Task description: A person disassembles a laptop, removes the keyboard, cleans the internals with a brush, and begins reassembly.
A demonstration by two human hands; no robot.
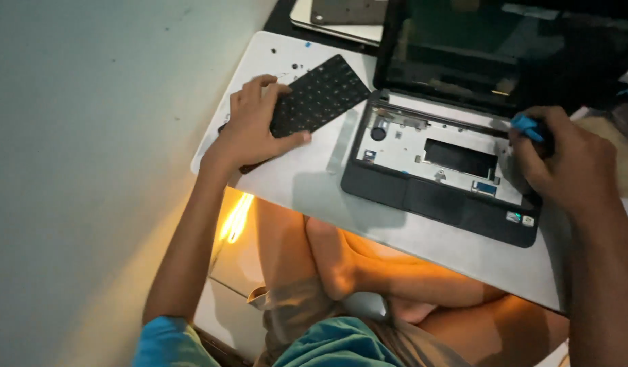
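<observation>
Keyboard [320,95] off the laptop [429,197], lying slantwise on the white surface [293,183] at upper centre of the frame, just left of the open base. Left hand [259,126] spread flat over its near end, thumb along the lower edge, pressing rather than gripping. Right hand [565,160] closed around a blue tool [528,126], tip at the base's upper right corner, close under the dark screen [504,47].

Probably best done gently: tool held shallow, worked along the seam with light pressure, well away from the hinge and the bare metal tray [402,139]. Worth minding the tiny screws [293,66] scattered on the surface at upper left, near the keyboard's far end.

Two small square stickers [521,219] at the palm rest's lower right corner, one greenish, one pale; small blue rectangular label [487,187] low on the tray. Print too small to tell.
</observation>
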